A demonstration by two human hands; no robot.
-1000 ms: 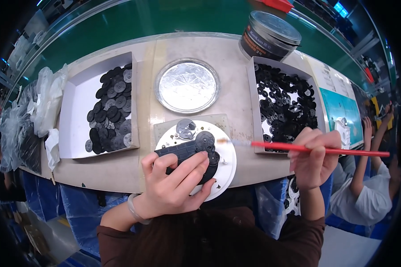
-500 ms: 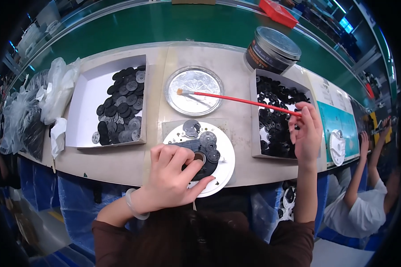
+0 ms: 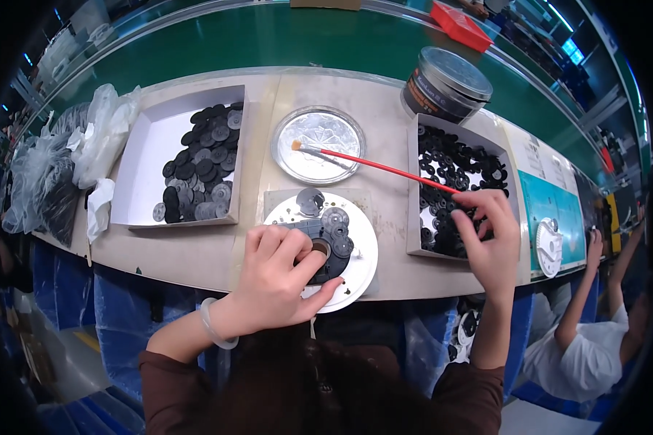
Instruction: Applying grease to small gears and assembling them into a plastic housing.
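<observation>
My left hand [image 3: 276,272] is closed around a black plastic part [image 3: 332,270] with a round, hollow middle, resting on a white disc [image 3: 361,254]. Thin dark gear-like discs [image 3: 334,217] lie beside it on the white disc. Over the right-hand box, my right hand [image 3: 493,235] has its thumb and forefinger apart, near small black parts [image 3: 450,163]. A paintbrush [image 3: 384,168] with a red handle slants from above a round metal lid [image 3: 286,167] towards the forefinger. The fingers hide the handle's end, so contact there is unclear.
At the left stands a white box [image 3: 141,174] with many dark discs, beside clear plastic bags [image 3: 40,174]. A large metal tin [image 3: 446,87] stands at the back right. Further right are a white part [image 3: 549,246] on a teal sheet and another person's arm [image 3: 584,290].
My right hand has come down and left over the box, thumb and forefinger spreading. The brush handle's right end has dropped. My left hand keeps its grip on the black part.
</observation>
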